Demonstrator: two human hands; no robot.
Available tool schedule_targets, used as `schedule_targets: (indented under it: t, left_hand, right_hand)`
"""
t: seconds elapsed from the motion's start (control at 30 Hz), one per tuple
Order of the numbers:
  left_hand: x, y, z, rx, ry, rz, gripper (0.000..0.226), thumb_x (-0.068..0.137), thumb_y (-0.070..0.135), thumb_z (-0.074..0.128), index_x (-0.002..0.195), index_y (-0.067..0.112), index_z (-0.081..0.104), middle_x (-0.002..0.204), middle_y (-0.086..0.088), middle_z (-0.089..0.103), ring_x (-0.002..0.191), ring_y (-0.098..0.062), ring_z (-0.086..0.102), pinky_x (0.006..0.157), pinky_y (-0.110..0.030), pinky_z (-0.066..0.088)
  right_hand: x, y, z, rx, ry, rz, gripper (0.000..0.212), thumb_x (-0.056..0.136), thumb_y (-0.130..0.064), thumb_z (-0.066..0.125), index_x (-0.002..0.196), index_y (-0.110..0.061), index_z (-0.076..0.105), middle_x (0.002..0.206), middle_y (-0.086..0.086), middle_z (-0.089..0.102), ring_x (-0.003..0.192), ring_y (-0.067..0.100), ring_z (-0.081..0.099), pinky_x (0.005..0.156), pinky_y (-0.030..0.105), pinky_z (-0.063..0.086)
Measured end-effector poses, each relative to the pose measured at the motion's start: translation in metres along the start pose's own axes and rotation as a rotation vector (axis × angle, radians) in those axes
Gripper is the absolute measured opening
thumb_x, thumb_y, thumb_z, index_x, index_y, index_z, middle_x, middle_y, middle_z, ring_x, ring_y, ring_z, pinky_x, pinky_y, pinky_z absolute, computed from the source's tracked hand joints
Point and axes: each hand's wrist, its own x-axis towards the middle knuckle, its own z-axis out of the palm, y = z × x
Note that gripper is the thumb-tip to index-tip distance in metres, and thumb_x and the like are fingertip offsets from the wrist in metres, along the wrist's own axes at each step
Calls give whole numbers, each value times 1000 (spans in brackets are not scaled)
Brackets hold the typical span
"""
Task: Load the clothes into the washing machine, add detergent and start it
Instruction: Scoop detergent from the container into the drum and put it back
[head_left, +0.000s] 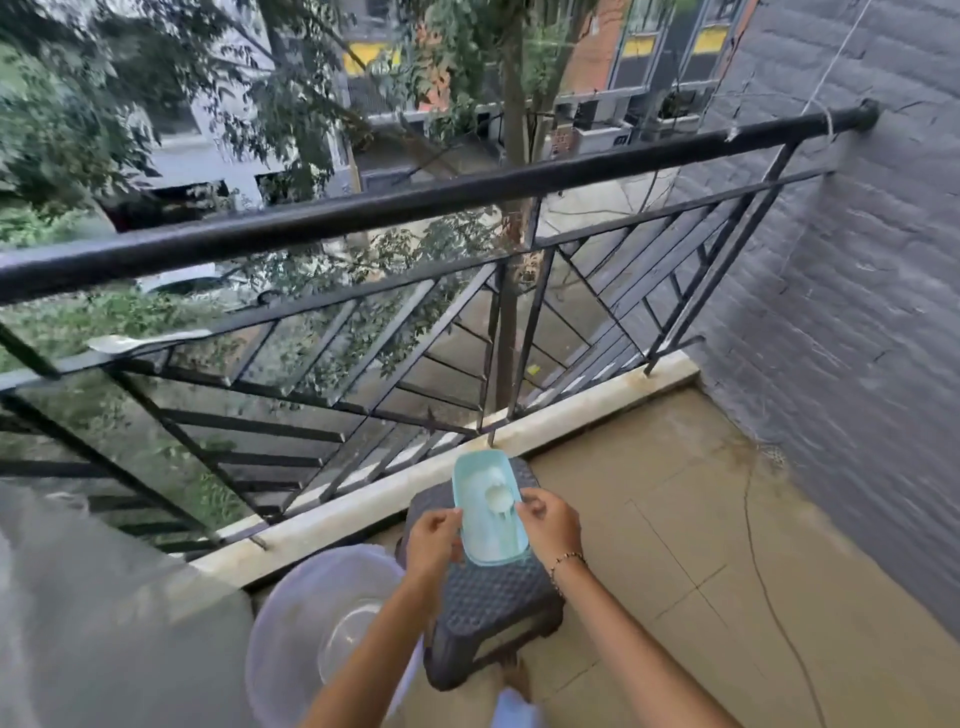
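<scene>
Detergent box (488, 512): light-blue plastic, oblong, open top, white powder inside. Sits on dark woven-texture stool (488, 597), directly ahead of both hands, long axis pointing away toward railing (363, 208). Left hand (434, 543) pinches left rim, right hand (550, 522) pinches right rim; both equally near. Washing machine, clothes not identifiable. Clear tub (322, 629) beside stool.

Glossy plastic tub (488, 512), woven-textured stool (488, 597).
</scene>
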Motion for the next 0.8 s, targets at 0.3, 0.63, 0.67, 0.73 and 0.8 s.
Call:
schedule_targets:
  t: [0.3,0.63,0.67,0.73,0.8]
  left_hand:
    - [104,-40,47,111,111,-191,28,96,18,52,73,3,57,70,-17,53,59,-25,53,55,-29,38]
    - [154,-113,70,71,173,-400,15,95,3,48,92,6,63,75,-6,56,75,-20,53,51,-20,41]
    - [156,-116,72,67,161,-404,17,95,0,46,100,3,63,80,-7,58,80,-21,52,50,-17,42]
    - [159,-118,73,76,140,-415,24,93,-4,44,109,-4,62,93,-10,62,85,-21,54,54,-18,43]
    - [159,-115,74,58,122,-416,33,89,-8,42,116,-7,60,109,-17,65,93,-27,60,71,-30,52]
  right_hand:
    - [118,41,36,-215,-247,87,21,86,-12,62,107,-12,66,93,11,72,86,23,66,55,14,36]
    - [171,123,97,-409,-394,149,31,82,4,48,101,-14,66,80,15,72,72,23,63,51,19,35]
    - [172,126,101,-409,-402,151,32,83,6,46,102,-12,65,81,16,71,76,25,65,55,21,37]
    - [173,130,106,-417,-423,164,33,84,6,45,106,-11,63,86,15,71,81,27,65,59,25,44]
    - [173,132,107,-414,-449,191,33,85,6,47,110,-11,59,92,13,71,86,26,65,69,29,52]
